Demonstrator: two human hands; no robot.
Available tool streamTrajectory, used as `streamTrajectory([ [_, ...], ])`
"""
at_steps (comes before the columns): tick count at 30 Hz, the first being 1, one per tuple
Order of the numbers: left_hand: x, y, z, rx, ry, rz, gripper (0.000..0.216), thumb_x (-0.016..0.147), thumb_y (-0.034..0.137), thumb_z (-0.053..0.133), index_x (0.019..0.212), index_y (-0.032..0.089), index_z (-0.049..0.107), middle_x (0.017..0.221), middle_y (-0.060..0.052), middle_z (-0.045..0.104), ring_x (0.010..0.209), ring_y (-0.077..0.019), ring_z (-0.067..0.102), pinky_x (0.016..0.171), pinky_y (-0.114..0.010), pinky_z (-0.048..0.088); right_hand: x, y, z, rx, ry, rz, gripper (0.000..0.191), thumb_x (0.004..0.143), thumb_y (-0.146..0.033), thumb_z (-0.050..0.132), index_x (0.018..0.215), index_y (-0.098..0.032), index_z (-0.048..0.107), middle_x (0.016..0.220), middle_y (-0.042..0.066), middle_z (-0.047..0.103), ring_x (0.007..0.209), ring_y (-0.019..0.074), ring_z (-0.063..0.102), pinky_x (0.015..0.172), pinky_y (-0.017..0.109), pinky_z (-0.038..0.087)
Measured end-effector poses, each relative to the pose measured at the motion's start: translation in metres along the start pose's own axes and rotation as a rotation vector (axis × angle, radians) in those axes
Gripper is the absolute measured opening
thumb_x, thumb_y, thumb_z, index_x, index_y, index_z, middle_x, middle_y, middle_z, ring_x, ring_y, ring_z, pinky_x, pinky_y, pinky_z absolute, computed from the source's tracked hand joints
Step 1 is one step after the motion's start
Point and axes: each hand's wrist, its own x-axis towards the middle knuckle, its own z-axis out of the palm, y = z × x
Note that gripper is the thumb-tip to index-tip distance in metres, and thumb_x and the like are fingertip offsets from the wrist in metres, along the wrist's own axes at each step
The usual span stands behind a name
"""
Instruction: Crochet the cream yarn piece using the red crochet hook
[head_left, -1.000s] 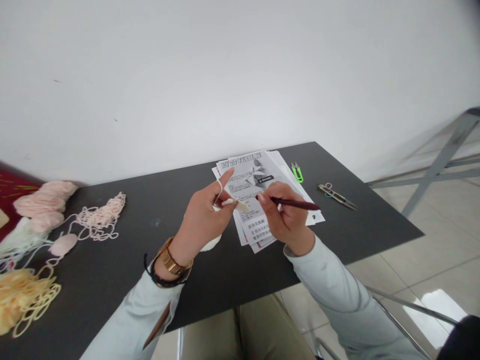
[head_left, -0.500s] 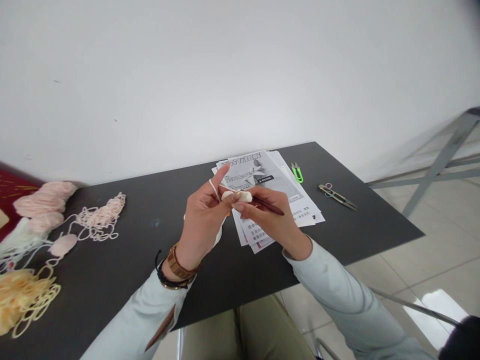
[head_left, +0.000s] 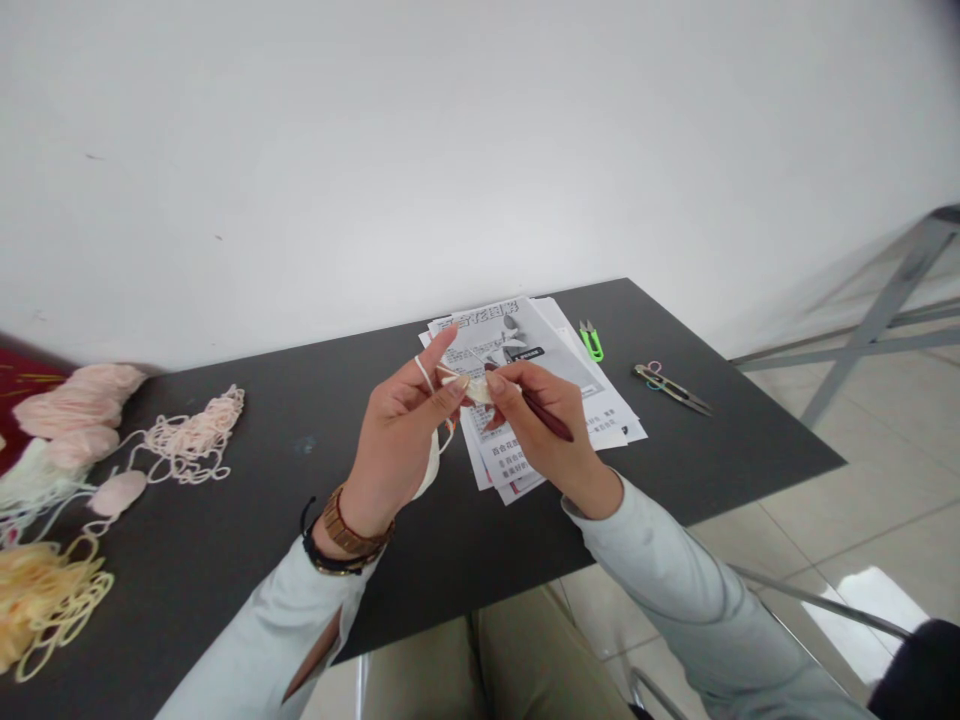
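Between thumb and fingers, my left hand [head_left: 405, 430] pinches a small piece of cream crochet work [head_left: 478, 389]. Its index finger points up, with a strand of white yarn [head_left: 425, 372] looped around it. My right hand [head_left: 544, 420] grips a crochet hook with a dark red handle [head_left: 551, 418], its thumb and index finger meeting at the crochet work. The hook's thin tip shows up and left of the right fingertips, over the printed sheets [head_left: 525, 470]. More white material [head_left: 429, 470] hangs below the left hand, partly hidden by it.
On the black table [head_left: 300, 500], pink yarn [head_left: 196, 435] and yellow yarn [head_left: 52, 600] lie at the left. Green thread snips [head_left: 591, 342] and metal snips [head_left: 671, 388] lie right of the sheets. A white wall [head_left: 375, 180] rises behind the table.
The hook has shifted, and its tip now shows above the crochet work. My right fingers have drawn a little off the work, showing more of it. The view has shifted slightly.
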Motion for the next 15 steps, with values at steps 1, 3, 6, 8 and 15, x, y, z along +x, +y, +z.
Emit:
streamTrajectory([
  [1, 0.0006, 0.0011, 0.0004, -0.022, 0.019, -0.012, 0.051, 0.075, 0.024, 0.076, 0.125, 0.026, 0.066, 0.071, 0.002, 0.061, 0.064, -0.0095, 0.054, 0.06, -0.024, 0.043, -0.0003, -0.0003, 0.0, -0.011, 0.0, 0.001, 0.025, 0.091, -0.042, 0.058, 0.082, -0.02, 0.062, 0.06, -0.003, 0.058, 0.052, 0.0098, 0.055, 0.049, 0.022, 0.042],
  [3, 0.0012, 0.0032, 0.0015, -0.045, 0.023, -0.025, 0.05, 0.074, 0.024, 0.076, 0.122, 0.026, 0.067, 0.073, 0.002, 0.062, 0.065, -0.0096, 0.055, 0.059, -0.023, 0.043, -0.0013, -0.0002, 0.0002, -0.031, 0.003, 0.003, 0.026, 0.091, -0.043, 0.057, 0.08, -0.02, 0.06, 0.06, -0.004, 0.058, 0.053, 0.0098, 0.054, 0.05, 0.022, 0.041],
  [6, 0.0009, 0.0056, 0.003, -0.042, -0.002, -0.022, 0.05, 0.072, 0.023, 0.078, 0.121, 0.026, 0.068, 0.073, 0.001, 0.064, 0.066, -0.0104, 0.056, 0.059, -0.024, 0.043, -0.0029, 0.0008, 0.0003, -0.059, 0.012, 0.0, 0.026, 0.092, -0.043, 0.056, 0.08, -0.02, 0.059, 0.059, -0.004, 0.057, 0.052, 0.0098, 0.053, 0.05, 0.023, 0.04],
  [8, 0.0004, 0.0067, 0.0036, -0.041, 0.009, 0.004, 0.051, 0.071, 0.021, 0.078, 0.121, 0.025, 0.068, 0.074, 0.001, 0.066, 0.065, -0.0107, 0.056, 0.059, -0.024, 0.044, -0.0037, 0.0012, 0.0001, -0.084, 0.02, -0.008, 0.027, 0.092, -0.044, 0.055, 0.08, -0.02, 0.059, 0.059, -0.004, 0.057, 0.052, 0.01, 0.053, 0.051, 0.023, 0.04],
  [15, -0.0004, 0.0068, 0.0032, -0.061, -0.03, 0.014, 0.059, 0.07, 0.018, 0.079, 0.127, 0.024, 0.063, 0.08, -0.001, 0.071, 0.066, -0.0103, 0.06, 0.061, -0.023, 0.048, -0.0039, 0.0004, -0.0002, -0.136, 0.04, -0.04, 0.026, 0.093, -0.043, 0.054, 0.081, -0.02, 0.059, 0.062, -0.003, 0.058, 0.054, 0.0102, 0.053, 0.052, 0.023, 0.041],
])
